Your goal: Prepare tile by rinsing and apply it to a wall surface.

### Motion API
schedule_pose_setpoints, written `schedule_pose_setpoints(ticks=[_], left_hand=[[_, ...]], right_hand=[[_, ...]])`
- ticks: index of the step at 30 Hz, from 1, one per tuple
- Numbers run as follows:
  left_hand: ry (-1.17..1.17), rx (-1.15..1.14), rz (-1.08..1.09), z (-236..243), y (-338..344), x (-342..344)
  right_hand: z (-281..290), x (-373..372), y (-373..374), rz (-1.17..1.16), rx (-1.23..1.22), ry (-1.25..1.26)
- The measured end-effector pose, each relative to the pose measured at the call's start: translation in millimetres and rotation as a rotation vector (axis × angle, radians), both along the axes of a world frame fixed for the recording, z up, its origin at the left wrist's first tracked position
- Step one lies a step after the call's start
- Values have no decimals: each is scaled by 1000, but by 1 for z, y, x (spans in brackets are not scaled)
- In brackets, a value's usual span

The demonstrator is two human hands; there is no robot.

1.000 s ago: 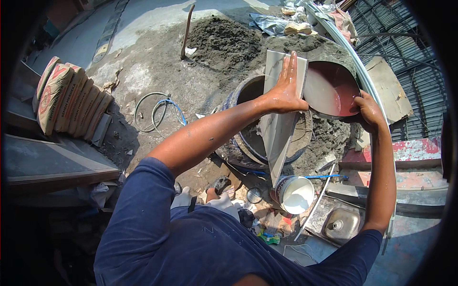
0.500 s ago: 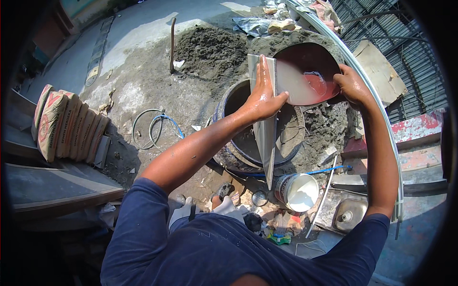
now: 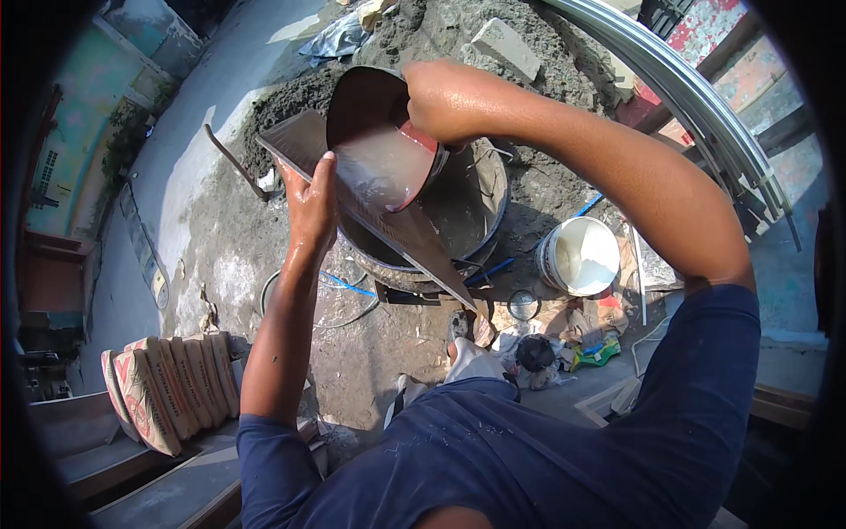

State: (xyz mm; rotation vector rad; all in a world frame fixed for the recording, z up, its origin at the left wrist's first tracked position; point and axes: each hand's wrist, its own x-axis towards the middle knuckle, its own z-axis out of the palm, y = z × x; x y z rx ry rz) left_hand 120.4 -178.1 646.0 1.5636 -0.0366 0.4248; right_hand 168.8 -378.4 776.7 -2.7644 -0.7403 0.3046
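My left hand (image 3: 308,203) grips the edge of a long, flat, greyish tile (image 3: 432,251), thumb on its upper face. The tile slants down toward my feet over a round drum (image 3: 508,189). My right hand (image 3: 445,99) is closed on the rim of a bowl-shaped red scoop (image 3: 352,101), dark on the outside. Cloudy water lies in the scoop, which is tipped toward the tile, its lower rim at or just above the tile's face. Whether they touch, I cannot tell. Scoop and tile hide part of the drum's mouth.
A white bucket (image 3: 548,257) stands right of the drum. Cement bags (image 3: 172,388) are stacked at lower left. Long metal channels (image 3: 705,97) curve along the right. Grey mortar (image 3: 295,95), a concrete block (image 3: 507,48), an upright stick (image 3: 231,161) and a hose (image 3: 352,288) lie around.
The scoop has come left across the drum and tipped, its water shifting to the lower side. The tile has swung from nearly upright to a slant. My view has turned too.
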Motion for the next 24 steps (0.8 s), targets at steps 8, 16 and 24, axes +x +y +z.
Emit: schedule_pose_setpoints(ticks=[8, 16, 24], left_hand=[[135, -126, -76, 22, -13, -12], [128, -67, -20, 8, -1, -4], [110, -124, -76, 12, -2, -6]], right_hand=[[-15, -35, -16, -30, -52, -8], [14, -69, -4, 46, -10, -267], [-52, -57, -5, 41, 57, -280]])
